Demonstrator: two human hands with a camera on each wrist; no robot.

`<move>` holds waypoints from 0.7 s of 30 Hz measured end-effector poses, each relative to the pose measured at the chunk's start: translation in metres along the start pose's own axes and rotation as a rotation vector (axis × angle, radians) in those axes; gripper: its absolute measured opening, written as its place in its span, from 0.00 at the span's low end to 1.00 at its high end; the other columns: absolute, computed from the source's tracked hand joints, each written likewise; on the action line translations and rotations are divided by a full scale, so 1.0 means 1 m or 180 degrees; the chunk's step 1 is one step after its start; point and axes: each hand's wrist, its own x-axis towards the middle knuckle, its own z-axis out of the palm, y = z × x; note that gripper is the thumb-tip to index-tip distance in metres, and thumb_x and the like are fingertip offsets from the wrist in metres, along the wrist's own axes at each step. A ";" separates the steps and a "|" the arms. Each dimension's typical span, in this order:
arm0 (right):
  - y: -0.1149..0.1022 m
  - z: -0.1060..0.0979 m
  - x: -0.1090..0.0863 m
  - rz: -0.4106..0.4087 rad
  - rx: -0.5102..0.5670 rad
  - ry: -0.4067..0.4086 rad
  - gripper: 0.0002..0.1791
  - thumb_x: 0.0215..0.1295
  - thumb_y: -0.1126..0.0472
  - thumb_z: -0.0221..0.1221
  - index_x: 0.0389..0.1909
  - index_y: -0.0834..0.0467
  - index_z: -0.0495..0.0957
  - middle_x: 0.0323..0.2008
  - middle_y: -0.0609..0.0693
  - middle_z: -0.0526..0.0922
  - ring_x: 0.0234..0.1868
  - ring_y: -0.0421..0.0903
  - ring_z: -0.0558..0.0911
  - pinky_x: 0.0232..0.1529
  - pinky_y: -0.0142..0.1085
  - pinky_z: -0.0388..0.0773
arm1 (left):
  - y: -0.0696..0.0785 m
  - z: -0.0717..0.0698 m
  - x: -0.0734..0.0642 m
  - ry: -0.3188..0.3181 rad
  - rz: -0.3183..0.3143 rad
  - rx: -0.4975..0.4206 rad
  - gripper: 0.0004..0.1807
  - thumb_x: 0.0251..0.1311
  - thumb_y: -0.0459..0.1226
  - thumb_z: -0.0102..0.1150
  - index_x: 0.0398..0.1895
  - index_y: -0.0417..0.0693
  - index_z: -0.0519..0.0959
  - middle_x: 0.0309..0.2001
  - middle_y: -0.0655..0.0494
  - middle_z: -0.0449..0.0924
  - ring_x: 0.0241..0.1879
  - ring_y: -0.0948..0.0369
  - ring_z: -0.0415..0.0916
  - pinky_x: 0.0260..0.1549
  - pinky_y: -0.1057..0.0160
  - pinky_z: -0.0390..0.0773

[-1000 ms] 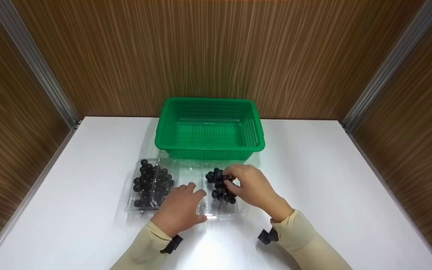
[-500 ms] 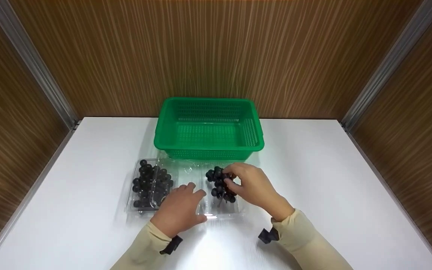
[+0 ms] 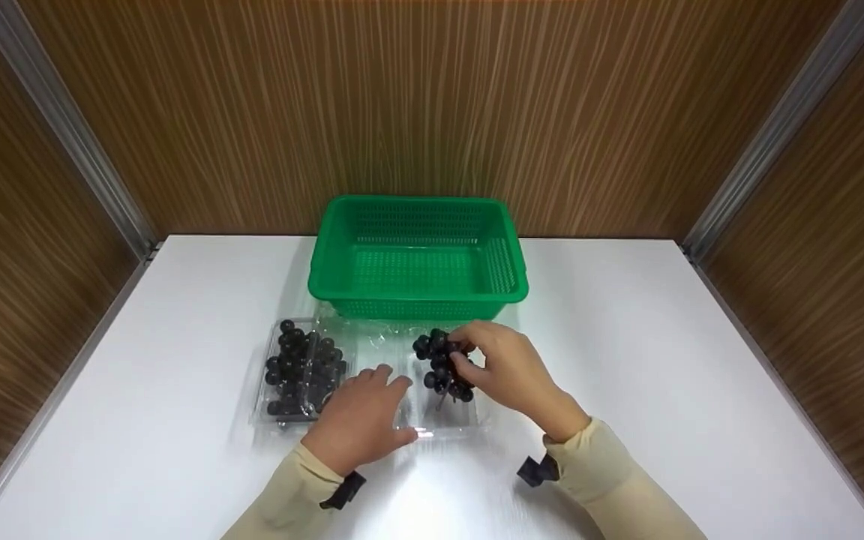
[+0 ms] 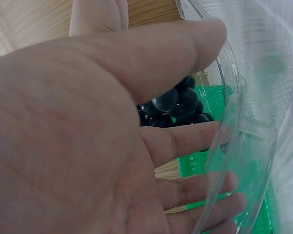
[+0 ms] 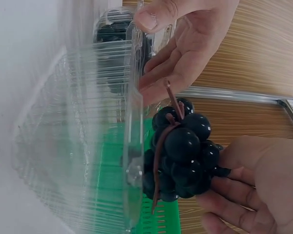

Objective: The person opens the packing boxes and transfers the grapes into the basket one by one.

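Observation:
A bunch of dark grapes (image 3: 441, 364) with a brown stem hangs from my right hand (image 3: 511, 371), pinched between thumb and fingers. In the right wrist view the bunch (image 5: 183, 146) is just above the rim of a clear plastic clamshell box (image 5: 78, 136). My left hand (image 3: 361, 420) is at the middle of the box, palm facing right, fingers spread. Its fingertips lie right at the clear wall in the left wrist view. More dark grapes (image 3: 291, 360) fill the left half of the box, partly behind the left hand.
Behind the box stands a green plastic basket (image 3: 417, 296) with perforated sides. The white table (image 3: 702, 390) has wood-grain panels (image 3: 417, 97) at its back and sides. A black strap mount is on each wrist.
My right hand has risen slightly with the bunch of grapes. The left hand has stayed nearly still at the box.

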 end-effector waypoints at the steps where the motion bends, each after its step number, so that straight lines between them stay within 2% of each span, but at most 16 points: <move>1: 0.000 0.000 0.000 -0.0012 -0.0005 0.0027 0.07 0.67 0.62 0.67 0.44 0.53 0.85 0.39 0.44 0.87 0.40 0.40 0.85 0.42 0.38 0.84 | 0.000 0.000 0.000 -0.0006 -0.0001 0.0011 0.36 0.57 0.52 0.74 0.62 0.39 0.78 0.58 0.37 0.78 0.54 0.41 0.78 0.54 0.41 0.79; 11: 0.002 -0.002 0.002 -0.0038 -0.0028 0.0173 0.07 0.67 0.63 0.67 0.45 0.54 0.85 0.40 0.45 0.87 0.41 0.40 0.86 0.43 0.38 0.84 | 0.002 0.000 0.001 0.0005 0.0003 0.0108 0.36 0.59 0.52 0.72 0.64 0.38 0.77 0.58 0.36 0.78 0.56 0.40 0.77 0.56 0.42 0.78; 21: 0.004 -0.003 0.002 0.0000 -0.0028 0.0205 0.08 0.66 0.62 0.67 0.45 0.54 0.85 0.39 0.45 0.87 0.40 0.40 0.86 0.43 0.39 0.85 | 0.005 0.001 0.001 0.0129 0.0073 0.0121 0.37 0.57 0.53 0.74 0.61 0.37 0.78 0.53 0.39 0.80 0.50 0.43 0.79 0.51 0.44 0.81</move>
